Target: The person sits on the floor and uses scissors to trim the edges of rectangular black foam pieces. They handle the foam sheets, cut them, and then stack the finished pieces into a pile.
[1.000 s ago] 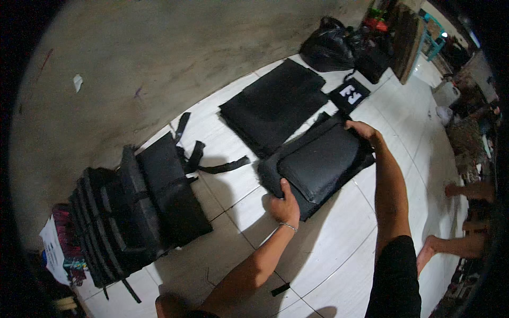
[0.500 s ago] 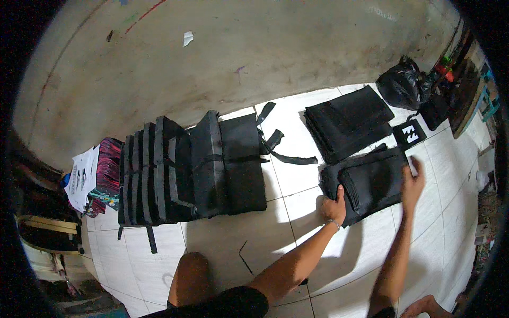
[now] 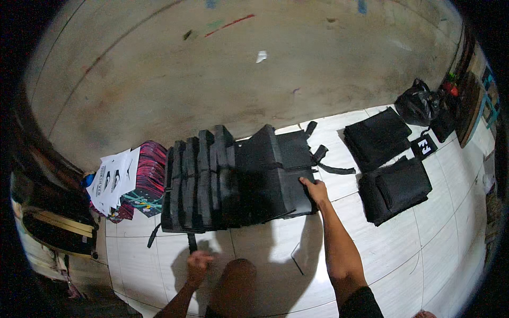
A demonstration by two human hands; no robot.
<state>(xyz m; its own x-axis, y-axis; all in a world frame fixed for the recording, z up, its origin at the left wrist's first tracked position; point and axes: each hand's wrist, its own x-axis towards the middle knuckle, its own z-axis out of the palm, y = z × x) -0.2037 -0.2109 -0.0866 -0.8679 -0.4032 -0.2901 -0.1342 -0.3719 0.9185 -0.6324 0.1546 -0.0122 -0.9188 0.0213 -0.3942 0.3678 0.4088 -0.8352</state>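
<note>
A row of black fabric panels with dark grey edges [image 3: 246,183] stands partly fanned on the tiled floor before me. My right hand [image 3: 316,192] grips the right edge of the rightmost flat panel [image 3: 298,185], thumb on top, other fingers mostly hidden. Just below the row's front edge is my left hand [image 3: 200,266], its fingers curled and blurred. It is beside the end of a short black strap [image 3: 192,242]; whether it holds the strap I cannot tell. More black straps [image 3: 331,168] lie loose at the row's far right.
Two stacks of black fabric pieces, one farther [image 3: 376,138] and one nearer [image 3: 397,190], lie right. Beyond are a black label with a white mark [image 3: 424,146] and a black plastic bag [image 3: 418,103]. Patterned pink-black pieces [image 3: 151,172] under white printed sheets [image 3: 119,177] stand left.
Both hands have left the nearer fabric stack on the right. My right hand has come to the panel row's right end, my left to its front edge. The view has shifted left.
</note>
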